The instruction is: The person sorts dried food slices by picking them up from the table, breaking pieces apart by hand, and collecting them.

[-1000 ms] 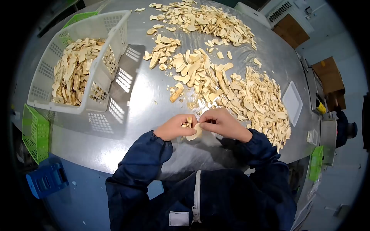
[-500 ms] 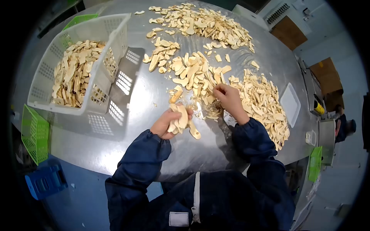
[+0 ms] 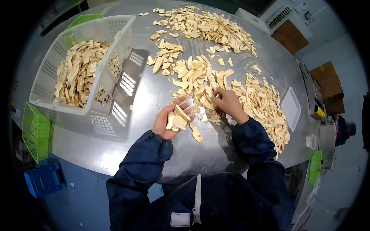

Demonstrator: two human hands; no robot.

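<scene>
My left hand (image 3: pixel 165 124) is turned palm up, fingers curled around several pale mushroom slices (image 3: pixel 179 122). Just right of its fingertips, one curved slice (image 3: pixel 197 134) appears to lie on the metal table. My right hand (image 3: pixel 230 104) is over the right edge of the middle pile of mushroom slices (image 3: pixel 196 73), thumb and fingers pinched together. Whatever is between those fingertips is hidden. Small crumbs and bits (image 3: pixel 200 114) lie on the table between both hands.
A white perforated basket (image 3: pixel 101 77) at left holds many slices. More slices form a far pile (image 3: pixel 216 29) and a right pile (image 3: pixel 266 109). A white tray lid (image 3: pixel 291 108) lies at right. Green baskets (image 3: pixel 35 133) and a blue stool (image 3: pixel 45 181) stand below left.
My left hand's fingers have loosened and spread somewhat, showing more of the slices in the palm. My right hand has moved slightly down; its fingers remain pinched. The view has shifted slightly.
</scene>
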